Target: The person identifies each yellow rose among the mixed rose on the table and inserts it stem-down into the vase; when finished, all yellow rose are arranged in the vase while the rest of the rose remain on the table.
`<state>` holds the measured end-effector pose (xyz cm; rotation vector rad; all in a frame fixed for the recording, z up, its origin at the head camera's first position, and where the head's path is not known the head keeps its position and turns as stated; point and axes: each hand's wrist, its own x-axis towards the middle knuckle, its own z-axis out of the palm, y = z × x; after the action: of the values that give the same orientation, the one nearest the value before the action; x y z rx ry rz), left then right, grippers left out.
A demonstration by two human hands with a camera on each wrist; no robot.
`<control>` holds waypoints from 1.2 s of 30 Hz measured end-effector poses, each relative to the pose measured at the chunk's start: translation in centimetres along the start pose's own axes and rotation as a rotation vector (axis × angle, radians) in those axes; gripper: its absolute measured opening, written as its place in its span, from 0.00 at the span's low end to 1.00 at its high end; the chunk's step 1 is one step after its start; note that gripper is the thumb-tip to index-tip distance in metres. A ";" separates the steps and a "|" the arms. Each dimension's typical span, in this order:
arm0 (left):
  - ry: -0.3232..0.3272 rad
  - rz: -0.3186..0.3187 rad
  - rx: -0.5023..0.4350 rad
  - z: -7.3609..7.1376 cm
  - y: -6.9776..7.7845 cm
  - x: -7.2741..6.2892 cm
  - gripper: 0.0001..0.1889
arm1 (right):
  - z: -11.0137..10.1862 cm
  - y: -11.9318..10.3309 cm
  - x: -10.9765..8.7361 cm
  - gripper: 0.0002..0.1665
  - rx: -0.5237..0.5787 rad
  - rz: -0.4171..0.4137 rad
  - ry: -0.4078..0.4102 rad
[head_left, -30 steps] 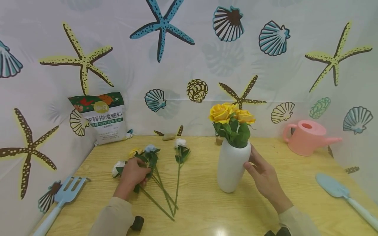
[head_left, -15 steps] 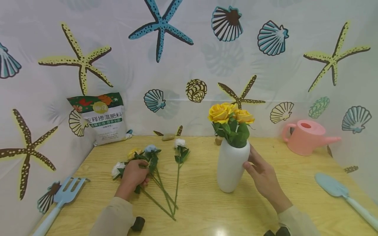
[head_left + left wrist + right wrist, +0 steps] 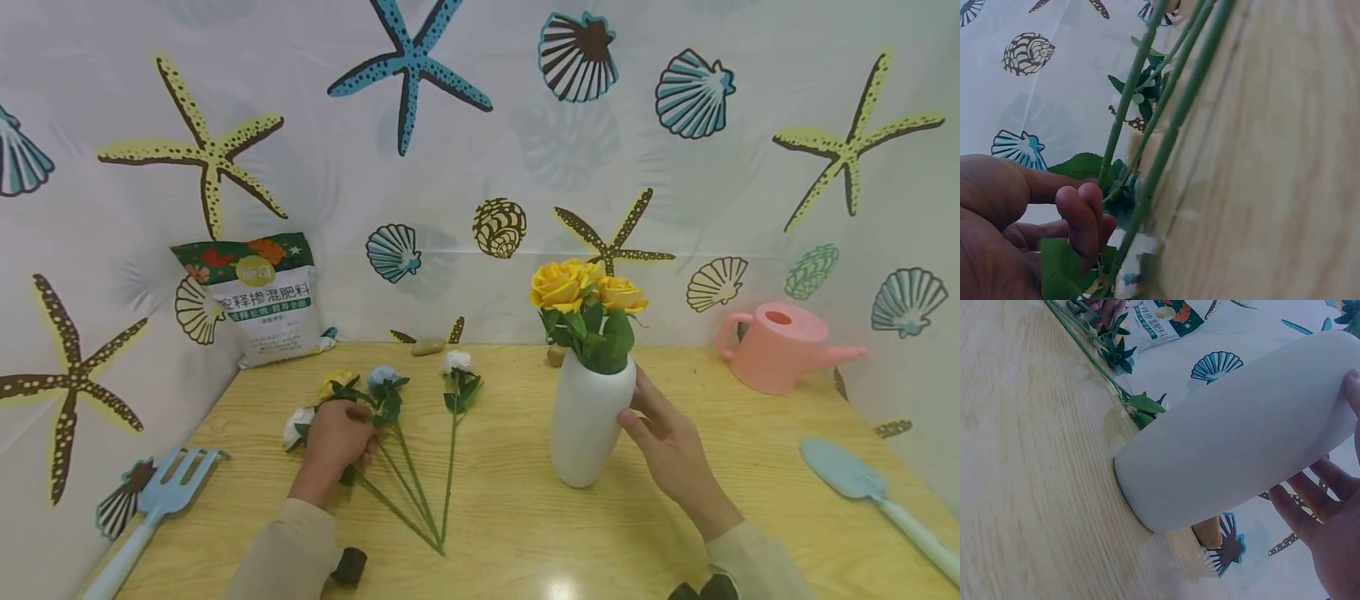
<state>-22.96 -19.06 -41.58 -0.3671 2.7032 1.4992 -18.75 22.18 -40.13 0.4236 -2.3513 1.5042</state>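
Observation:
My left hand (image 3: pixel 339 437) is among loose artificial flowers on the wooden table, its thumb and fingers pinching a green stem (image 3: pixel 1124 106), apparently the yellow rose's (image 3: pixel 333 383). Around it lie a white flower (image 3: pixel 296 427) and a blue flower (image 3: pixel 384 375); another white flower (image 3: pixel 457 362) lies further right. Fingers and leaves partly hide the pinched spot. At right, a white vase (image 3: pixel 588 425) holds yellow roses (image 3: pixel 562 286) with green leaves. My right hand (image 3: pixel 670 454) grips its upper right side, thumb in front, fingers behind.
A fertilizer bag (image 3: pixel 273 312) leans on the patterned backdrop at back left. A blue hand fork (image 3: pixel 168 492) lies at left. Right of the vase are a pink watering can (image 3: pixel 776 354) and a blue trowel (image 3: pixel 843 471). Small stones (image 3: pixel 429 346) sit along the back.
The left hand has shifted slightly left and the yellow rose with its stem has moved a little, the stem's lower end swinging left. The right hand and vase stay put.

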 end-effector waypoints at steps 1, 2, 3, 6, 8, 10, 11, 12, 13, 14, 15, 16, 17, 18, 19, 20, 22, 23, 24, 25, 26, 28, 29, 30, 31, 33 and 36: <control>0.002 0.006 0.005 -0.2 0.1 -0.1 0.16 | 0.0 0.0 0.0 0.37 -0.001 0.001 0.000; 0.001 0.013 0.007 -0.4 0.2 -0.1 0.16 | 0.0 0.0 0.0 0.37 -0.002 0.001 -0.001; 0.004 0.017 0.011 -0.6 0.4 -0.2 0.17 | 0.0 -0.1 0.0 0.37 -0.002 -0.001 0.000; 0.008 0.029 0.008 -1.4 1.0 -0.5 0.19 | 0.0 -0.1 0.0 0.37 -0.003 -0.004 -0.001; 0.012 0.041 -0.003 -1.8 1.5 -0.8 0.21 | 0.0 -0.1 0.0 0.37 -0.007 -0.004 0.000; 0.024 0.055 -0.020 -2.1 2.0 -1.1 0.22 | 0.0 -0.2 0.0 0.37 -0.011 -0.002 0.001; 0.030 0.064 -0.031 -2.3 2.3 -1.2 0.22 | 0.0 -0.2 0.0 0.37 -0.014 -0.002 0.002; 0.038 0.068 -0.044 -2.4 2.5 -1.4 0.22 | 0.0 -0.2 0.0 0.37 -0.013 -0.002 0.003; 0.043 0.073 -0.057 -2.6 2.9 -1.6 0.22 | 0.0 -0.2 0.0 0.37 -0.012 -0.003 0.004; 0.048 0.082 -0.071 -2.7 3.2 -1.8 0.22 | 0.0 -0.2 0.0 0.37 -0.011 -0.003 0.005; 0.052 0.091 -0.084 -2.8 3.5 -2.0 0.22 | 0.0 -0.2 0.0 0.37 -0.010 -0.004 0.005; 0.053 0.099 -0.094 -2.9 3.8 -2.2 0.22 | 0.1 -0.2 0.0 0.37 -0.009 -0.005 0.005; 0.058 0.114 -0.097 -2.9 4.2 -2.3 0.22 | 0.1 -0.2 0.0 0.37 -0.010 -0.004 0.004; 0.060 0.128 -0.105 -2.9 4.6 -2.6 0.22 | 0.1 -0.2 0.0 0.37 -0.009 -0.002 0.003; 0.059 0.147 -0.112 -2.9 5.0 -2.9 0.21 | 0.0 -0.2 0.0 0.37 -0.011 -0.001 0.002; 0.055 0.170 -0.124 -2.8 5.4 -3.1 0.21 | 0.0 -0.2 0.0 0.37 -0.013 0.000 0.002; 0.053 0.213 -0.145 -2.5 6.5 -3.7 0.20 | 0.0 -0.2 -0.1 0.37 -0.013 0.002 0.000; 0.054 0.241 -0.166 -2.2 7.1 -4.1 0.20 | 0.0 -0.2 -0.1 0.37 -0.012 0.002 -0.001; 0.055 0.264 -0.189 -1.9 7.7 -4.4 0.19 | 0.0 -0.2 -0.1 0.37 -0.013 0.003 -0.003; 0.058 0.288 -0.211 -1.5 8.3 -4.8 0.18 | 0.0 -0.1 -0.1 0.37 -0.013 0.003 -0.004; 0.064 0.312 -0.240 -1.1 9.0 -5.1 0.17 | 0.0 -0.1 -0.1 0.37 -0.011 0.002 -0.005; 0.084 0.364 -0.309 -0.2 10.3 -5.7 0.16 | 0.0 -0.1 -0.1 0.37 -0.012 0.001 -0.007; 0.094 0.400 -0.349 0.3 11.0 -6.1 0.16 | -0.1 -0.1 -0.1 0.37 -0.013 0.000 -0.006; 0.104 0.434 -0.391 0.8 11.6 -6.3 0.16 | -0.1 -0.1 -0.1 0.37 -0.013 0.001 -0.005; 0.116 0.477 -0.438 1.2 12.3 -6.6 0.16 | -0.1 -0.1 -0.1 0.37 -0.014 0.002 -0.005; 0.143 0.564 -0.541 2.0 13.6 -7.1 0.17 | -0.1 -0.1 0.0 0.37 -0.023 0.006 -0.004; 0.202 0.709 -0.686 3.0 15.3 -7.5 0.17 | -0.2 -0.1 0.0 0.37 -0.029 0.010 -0.006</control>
<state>-19.32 -7.32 -29.39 0.5404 2.4741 2.6925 -18.70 22.33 -39.99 0.4102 -2.3807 1.4730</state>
